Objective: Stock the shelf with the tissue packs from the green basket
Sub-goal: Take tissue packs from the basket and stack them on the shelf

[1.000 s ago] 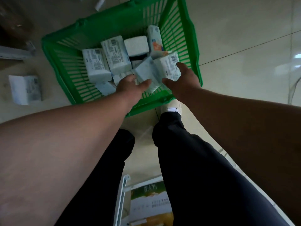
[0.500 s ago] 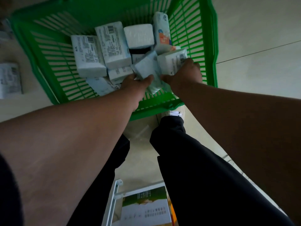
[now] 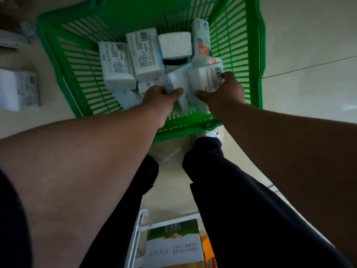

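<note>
The green basket stands on the floor ahead of my feet, holding several white tissue packs. My left hand is closed on a pale tissue pack at the basket's near right corner. My right hand grips the neighbouring tissue pack with a barcode label, fingers over its right end. Two printed packs lie side by side in the middle of the basket. Behind them sits a plain white pack, and a colourful pack leans on the right wall.
A loose tissue pack lies on the floor left of the basket. A white shelf frame with a green-and-white box is below, between my legs. My shoe touches the basket's near rim.
Both hands went deeper into the basket and closed on the two packs at its near right corner. The view shifted closer to the basket.
</note>
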